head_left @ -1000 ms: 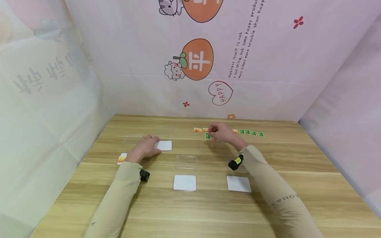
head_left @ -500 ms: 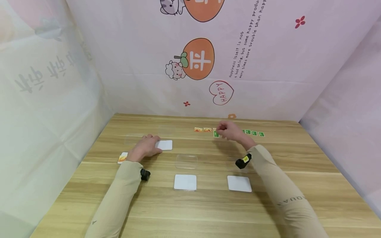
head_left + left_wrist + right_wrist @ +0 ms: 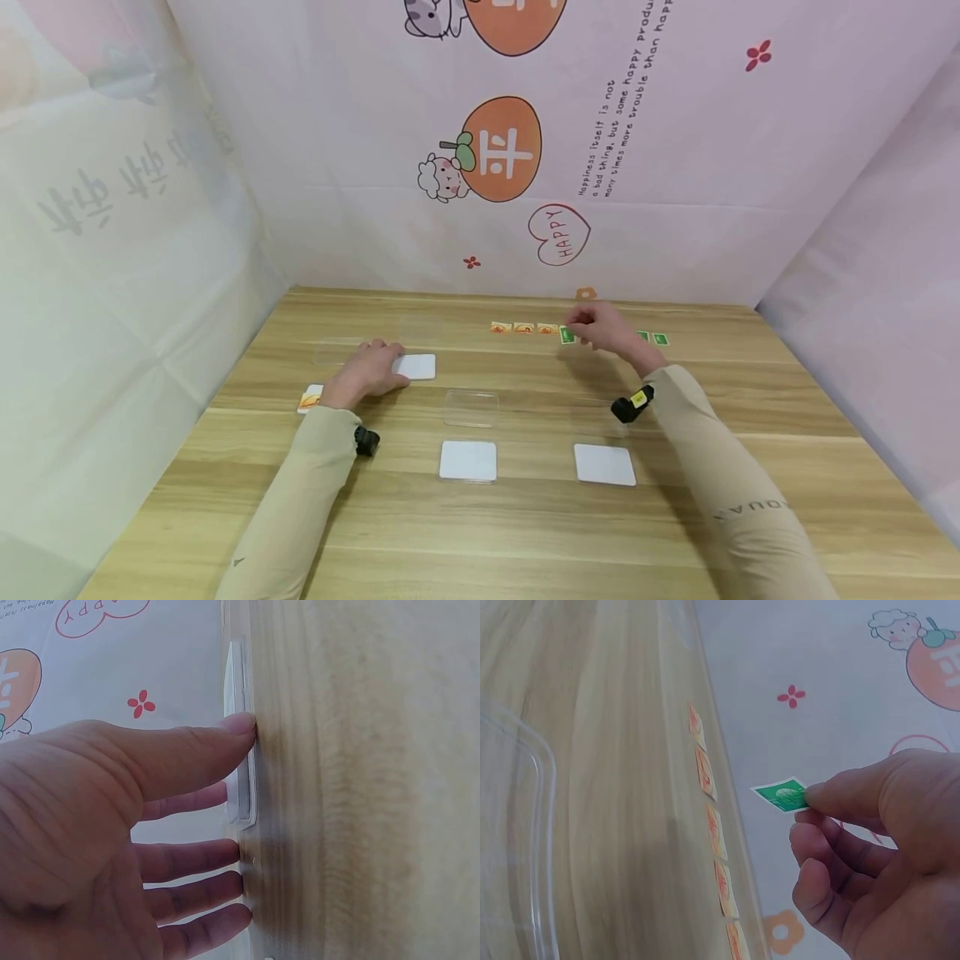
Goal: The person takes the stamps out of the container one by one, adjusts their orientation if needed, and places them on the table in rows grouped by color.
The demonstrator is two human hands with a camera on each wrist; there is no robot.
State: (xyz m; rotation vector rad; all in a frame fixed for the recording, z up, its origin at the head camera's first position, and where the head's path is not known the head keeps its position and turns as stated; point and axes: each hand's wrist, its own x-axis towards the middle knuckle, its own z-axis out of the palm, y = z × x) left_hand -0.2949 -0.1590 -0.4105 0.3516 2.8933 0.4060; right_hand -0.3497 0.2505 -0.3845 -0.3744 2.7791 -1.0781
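Above the far tabletop, the right hand is pinching a green card; at left, the left hand, partly spread, is gripping white cards.

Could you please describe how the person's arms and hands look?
The left hand and right hand are ungloved. The long beige fabric left sleeve bears a small dark mark; the matching right sleeve carries dark lettering. A small black device sits at each wrist, the right one with a yellow label.
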